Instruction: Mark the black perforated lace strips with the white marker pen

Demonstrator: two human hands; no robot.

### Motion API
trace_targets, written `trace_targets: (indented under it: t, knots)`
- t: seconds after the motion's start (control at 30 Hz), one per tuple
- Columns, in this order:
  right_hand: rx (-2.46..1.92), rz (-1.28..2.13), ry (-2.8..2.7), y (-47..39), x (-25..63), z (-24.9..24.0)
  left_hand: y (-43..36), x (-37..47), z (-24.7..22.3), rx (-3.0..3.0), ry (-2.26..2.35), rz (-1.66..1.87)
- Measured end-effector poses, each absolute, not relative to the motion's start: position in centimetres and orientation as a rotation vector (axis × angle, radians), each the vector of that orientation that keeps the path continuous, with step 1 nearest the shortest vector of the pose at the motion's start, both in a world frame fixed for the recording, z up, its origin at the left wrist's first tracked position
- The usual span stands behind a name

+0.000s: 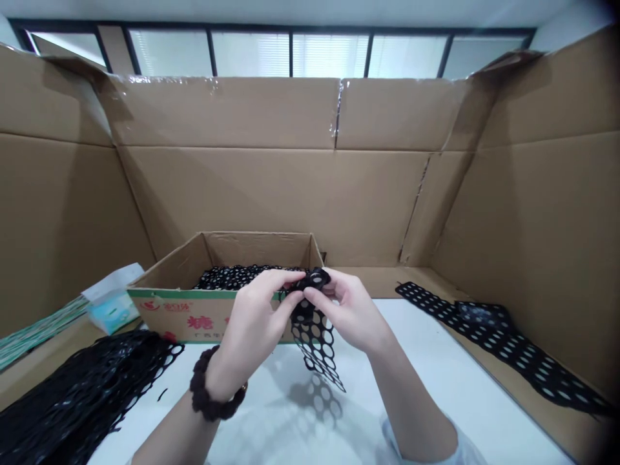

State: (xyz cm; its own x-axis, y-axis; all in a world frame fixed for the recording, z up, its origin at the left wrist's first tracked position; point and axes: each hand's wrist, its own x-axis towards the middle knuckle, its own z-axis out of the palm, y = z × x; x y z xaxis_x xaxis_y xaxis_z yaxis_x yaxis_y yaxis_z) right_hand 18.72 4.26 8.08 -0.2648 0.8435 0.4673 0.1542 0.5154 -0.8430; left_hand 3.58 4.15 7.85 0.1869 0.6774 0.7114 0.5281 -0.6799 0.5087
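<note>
Between my two hands is a black strip punched with round holes (317, 349), bunched at the top and hanging down in a curve above the white table. My left hand (264, 313), with a dark scrunchie (209, 387) on its wrist, pinches the bunched part from the left. My right hand (346, 307) grips the same part from the right, thumb in front. The fingers behind the bunch are partly hidden. Just beyond the hands stands an open cardboard box (165, 313) with a heap of black perforated pieces (235, 276) inside.
A pile of black perforated strips (92, 381) lies at the left on the white table (271, 426). Behind it are a blue-white packet (113, 307) and green-white strips (43, 332). Flat perforated strips (498, 349) lie at the right. Tall cardboard walls (271, 187) enclose the space.
</note>
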Motion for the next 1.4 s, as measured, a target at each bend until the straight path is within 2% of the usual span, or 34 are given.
trace_targets:
  t: [0.2, 0.37, 0.43, 0.57, 0.63, 0.67, 0.77, 0.8, 0.87, 0.97, 1.07, 1.13, 1.4]
  knots:
    - [-0.828, 0.799, -1.776, 4.1, 18.8, 7.9, 5.3, 2.9, 8.1, 1.877, 0.981, 1.269]
    - [-0.859, 0.758, -1.838, 4.3, 18.9, 7.9, 5.8, 3.1, 7.9, 1.774, 0.964, 1.335]
    - [-0.875, 0.783, -1.859, 4.4, 19.1, 8.0, 5.4, 3.0, 8.2, 1.829, 1.086, 1.593]
    - [-0.96, 0.715, -1.826, 4.5, 19.9, 8.3, 5.3, 1.0, 8.7, 1.619, 1.488, 2.653]
    - [-0.962, 0.692, -1.742, 4.6, 20.2, 8.3, 6.8, -1.0, 8.5, 1.552, 1.738, 2.855]
    - [-0.95, 0.702, -1.695, 4.7, 20.4, 8.3, 7.8, -2.1, 8.3, 1.59, 1.895, 2.848]
    - [-0.918, 0.774, -1.615, 5.1, 20.4, 8.2, 11.0, -4.3, 7.3, 2.037, 2.189, 2.198]
    - [-0.915, 0.793, -1.608, 5.2, 20.4, 8.2, 11.7, -4.6, 7.0, 2.131, 2.209, 1.958]
    - [-0.911, 0.821, -1.603, 5.4, 20.3, 8.0, 11.9, -4.1, 7.0, 2.237, 2.124, 1.708]
    - [-0.901, 0.846, -1.591, 5.7, 20.1, 7.8, 9.5, -1.6, 7.7, 2.396, 1.695, 1.701]
    - [-0.888, 0.874, -1.571, 5.9, 19.9, 7.6, 6.5, 1.3, 8.3, 2.575, 1.233, 1.35]
    - [-0.882, 0.897, -1.568, 6.1, 19.8, 7.5, 5.6, 2.7, 8.1, 2.598, 1.188, 1.24]
    - [-0.84, 0.803, -1.577, 6.7, 18.7, 6.7, 6.1, 3.9, 7.0, 2.283, 1.197, 1.42]
